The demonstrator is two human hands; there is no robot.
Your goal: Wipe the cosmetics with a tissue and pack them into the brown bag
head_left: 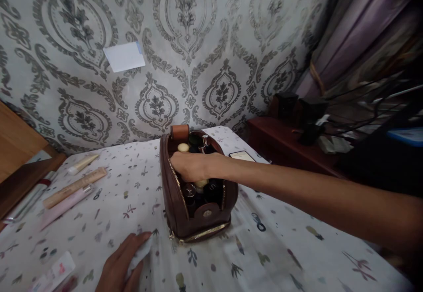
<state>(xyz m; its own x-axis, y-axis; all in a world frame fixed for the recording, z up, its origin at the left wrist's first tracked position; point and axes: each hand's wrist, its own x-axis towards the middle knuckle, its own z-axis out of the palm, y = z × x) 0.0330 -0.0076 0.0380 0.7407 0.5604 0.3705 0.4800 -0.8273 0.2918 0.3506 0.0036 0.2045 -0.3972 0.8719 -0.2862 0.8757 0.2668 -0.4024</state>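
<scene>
A brown toiletry bag (pixel 180 215) stands unzipped on the bed or table cover, its gold zips spread apart. My right hand (pixel 188 166) reaches down into it from the right; its fingertips are hidden inside. Around the hand in the bag sit several bottles, among them a round dark cap (pixel 194 140), a cream-coloured lid (pixel 183 147) and a clear-topped bottle (pixel 190 190). In front of the bag on the left, my left hand (pixel 124 261) is curled round a pale, whitish piece (pixel 141 251), perhaps a tissue or cloth. Its exact kind is blurred.
To the left lie a pink tube (pixel 68 206), a beige tube (pixel 76 187) and a yellowish tube (pixel 83 164). A white packet (pixel 54 272) rests at the lower left. A phone (pixel 243 156) lies behind my right forearm. A dark red cabinet (pixel 284 138) with cables borders the right.
</scene>
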